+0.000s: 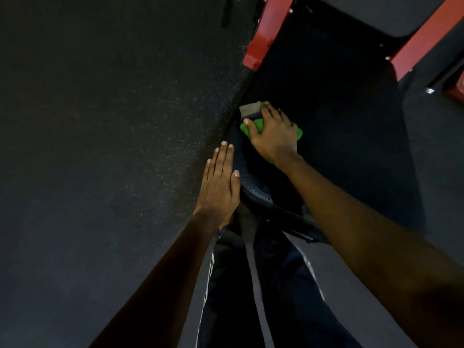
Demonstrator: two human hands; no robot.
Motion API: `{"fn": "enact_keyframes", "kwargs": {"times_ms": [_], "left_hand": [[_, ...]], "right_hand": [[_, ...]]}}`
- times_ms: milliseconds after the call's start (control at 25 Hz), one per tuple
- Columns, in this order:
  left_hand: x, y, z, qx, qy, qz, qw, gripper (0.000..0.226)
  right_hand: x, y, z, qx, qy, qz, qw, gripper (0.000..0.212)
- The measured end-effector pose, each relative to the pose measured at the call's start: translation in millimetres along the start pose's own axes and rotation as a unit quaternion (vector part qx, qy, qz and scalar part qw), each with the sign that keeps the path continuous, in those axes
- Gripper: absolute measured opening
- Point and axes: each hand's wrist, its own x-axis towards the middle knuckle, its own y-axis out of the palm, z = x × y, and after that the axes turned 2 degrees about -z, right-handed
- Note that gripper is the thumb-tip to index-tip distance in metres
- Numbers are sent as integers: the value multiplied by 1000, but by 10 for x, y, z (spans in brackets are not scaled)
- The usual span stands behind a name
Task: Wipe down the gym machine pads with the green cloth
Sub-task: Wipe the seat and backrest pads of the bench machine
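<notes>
R hand (pixel 273 136) presses on the green cloth (pixel 253 128), fingers spread, thumb out; looks flat rather than clenched, tho the view is dim. Cloth lies on the black pad (pixel 326 121), near its left edge. L hand (pixel 221 182) is released, fingers straight, at the pad's near-left edge. Red frame (pixel 266 33) at far end; speckled floor (pixel 100 121) on left.

The green cloth (pixel 252 128) is bright and bunched. It lies on the black pad (pixel 258 188) near its left edge, mostly hidden under the right hand (pixel 273 136), which presses on it. The pad's near end is glossy and beaded with droplets.
</notes>
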Motion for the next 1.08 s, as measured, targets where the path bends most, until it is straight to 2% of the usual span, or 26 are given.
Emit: {"fn": "enact_keyframes", "kwargs": {"times_ms": [120,200,440,560,800,920,1080], "left_hand": [[14,12,9,-2,-3,-7,1000,62],[17,23,-2,3,-9,-12,1000,61],[-6,50,-94,-8,-31,-38,999,62],[-26,47,-115,-11,-46,-42,998,62],[-50,58,-88,-61,-41,-60,996,56],[-15,7,-23,-170,-71,-105,977,52],[1,-31,33,-127,-56,-75,987,54]], "right_hand": [[98,13,2,-4,2,-11,1000,68],[-59,-65,-54,-3,-26,-10,1000,64],[-944,-345,-462,-20,-144,80,986,68],[-700,-228,-298,-19,-159,64,985,69],[56,-44,180,-15,-122,54,991,66],[-354,-142,-8,-4,-174,37,984,59],[-1261,-326,-385,-12,-211,78,974,55]]}}
